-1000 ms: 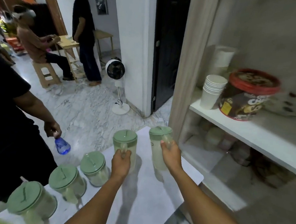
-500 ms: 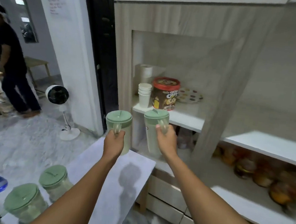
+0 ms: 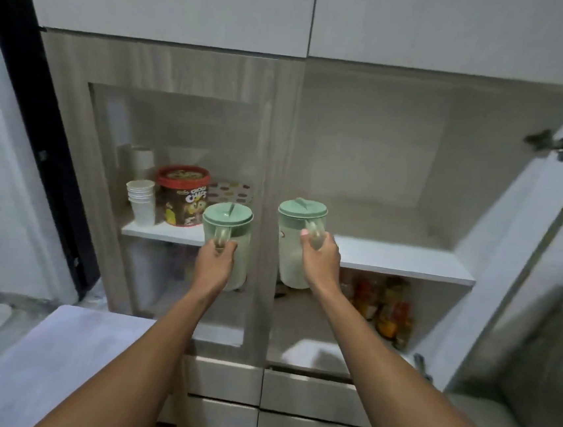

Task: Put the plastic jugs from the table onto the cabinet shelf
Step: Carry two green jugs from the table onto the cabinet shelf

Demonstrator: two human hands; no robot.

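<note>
I hold two pale plastic jugs with green lids in the air in front of the cabinet. My left hand grips the handle of the left jug, which hangs before the glass-fronted left section. My right hand grips the handle of the right jug, level with the front edge of the white cabinet shelf. The right section of the shelf is open and bare behind that jug. Both jugs are upright.
Behind the glass door stand stacked paper cups, a red-lidded cereal tub and a dotted plate. Bottles fill the lower shelf. The open cabinet door swings out at right. The white table is at lower left.
My view has swung right from the table to face the cabinet. Both hands have carried their jugs up and forward to shelf height. The remaining jugs on the table are out of view.
</note>
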